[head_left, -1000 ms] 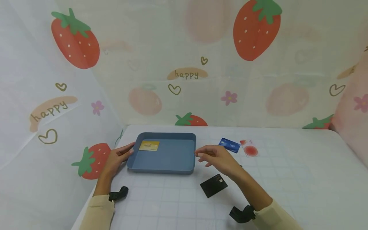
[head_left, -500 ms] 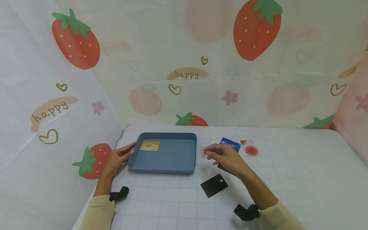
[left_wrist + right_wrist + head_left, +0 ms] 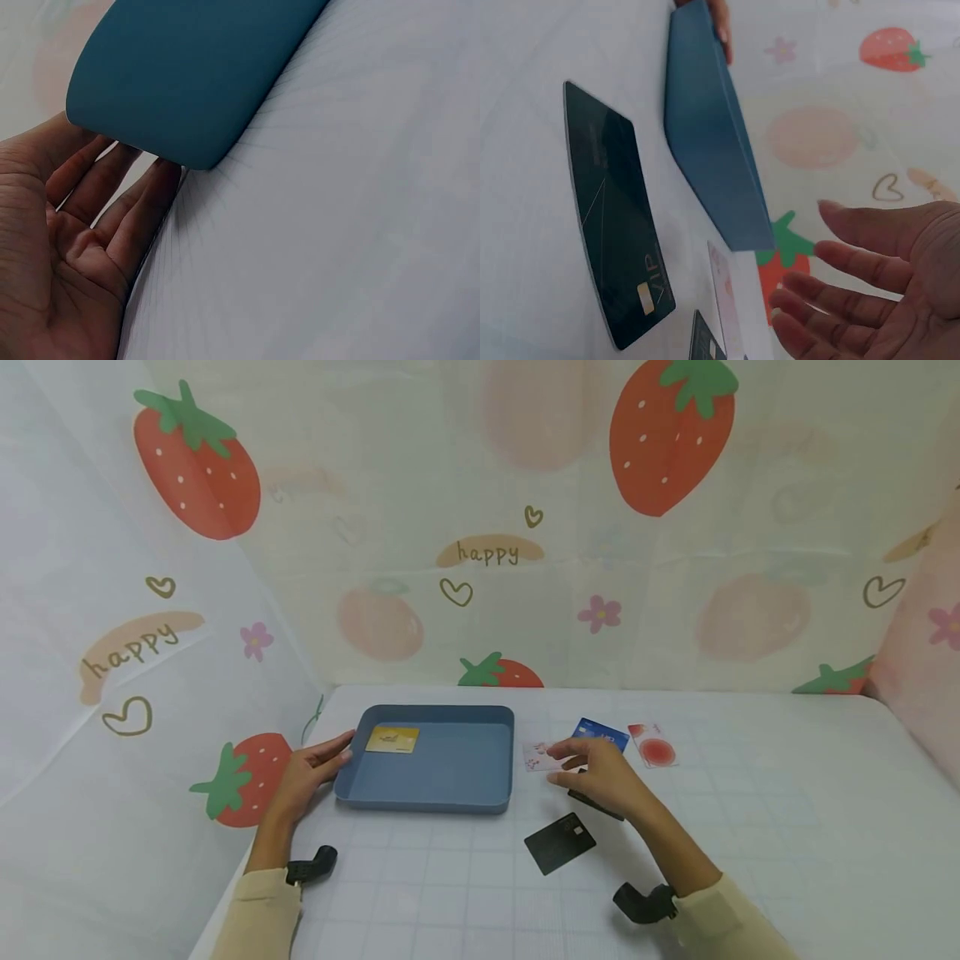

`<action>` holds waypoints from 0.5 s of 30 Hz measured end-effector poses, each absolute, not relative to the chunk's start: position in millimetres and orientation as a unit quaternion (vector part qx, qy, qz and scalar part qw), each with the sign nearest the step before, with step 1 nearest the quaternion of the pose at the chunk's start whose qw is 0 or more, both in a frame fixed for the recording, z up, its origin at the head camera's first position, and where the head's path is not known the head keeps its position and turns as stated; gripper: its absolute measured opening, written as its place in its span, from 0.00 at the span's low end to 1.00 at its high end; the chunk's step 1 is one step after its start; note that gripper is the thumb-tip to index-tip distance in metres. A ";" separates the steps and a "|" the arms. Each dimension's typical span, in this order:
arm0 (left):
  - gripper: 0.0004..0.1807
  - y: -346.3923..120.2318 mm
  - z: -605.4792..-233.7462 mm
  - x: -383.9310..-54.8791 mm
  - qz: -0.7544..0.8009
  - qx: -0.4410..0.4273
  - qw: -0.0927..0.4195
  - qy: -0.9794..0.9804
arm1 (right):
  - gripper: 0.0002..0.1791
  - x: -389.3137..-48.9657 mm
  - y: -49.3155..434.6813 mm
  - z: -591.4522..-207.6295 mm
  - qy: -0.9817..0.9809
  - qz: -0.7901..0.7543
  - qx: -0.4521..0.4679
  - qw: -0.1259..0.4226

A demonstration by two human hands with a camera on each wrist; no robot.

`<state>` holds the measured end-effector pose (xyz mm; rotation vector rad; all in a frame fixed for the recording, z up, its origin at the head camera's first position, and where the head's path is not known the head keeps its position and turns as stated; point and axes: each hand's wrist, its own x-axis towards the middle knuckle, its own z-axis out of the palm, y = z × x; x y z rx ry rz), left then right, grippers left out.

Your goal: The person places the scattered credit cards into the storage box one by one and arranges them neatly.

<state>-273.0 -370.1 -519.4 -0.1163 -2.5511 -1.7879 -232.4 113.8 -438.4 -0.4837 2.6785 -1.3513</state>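
Note:
My left hand (image 3: pixel 303 774) rests against the left end of a blue-grey tray (image 3: pixel 427 806), its fingers fairly straight; the tray's edge hides the fingertips in the left wrist view. A yellow card (image 3: pixel 392 740) lies inside the tray at its back left. My right hand (image 3: pixel 600 774) hovers to the right of the tray, thumb and fingers apart, holding nothing. Around and below it lie a pale card with a pinkish print (image 3: pixel 538 757), a blue bank card (image 3: pixel 601 733), partly hidden, and a dark card (image 3: pixel 606 808), mostly covered. Nearer me lies a black bank card (image 3: pixel 559 844).
A white and red card (image 3: pixel 654 747) lies right of the blue one. The white table (image 3: pixel 787 827) carries a faint grid-patterned cloth. Strawberry-printed curtains (image 3: pixel 487 485) enclose the table's back and sides.
My right hand has drawn back rightward from the tray's edge, and its thumb and fingers have spread. The pale card now shows beside the tray. My left hand stays put.

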 end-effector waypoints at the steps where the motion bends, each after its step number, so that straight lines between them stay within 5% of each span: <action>1: 0.30 -371.3 -521.4 -274.1 -0.574 -0.038 0.013 -0.818 | 0.19 -233.5 114.6 -440.2 0.885 -0.432 -0.163 0.057; 15: 0.30 -370.9 -519.8 -272.9 -0.575 -0.038 0.010 -0.817 | 0.26 -225.2 108.9 -447.8 0.926 -0.244 -0.227 0.177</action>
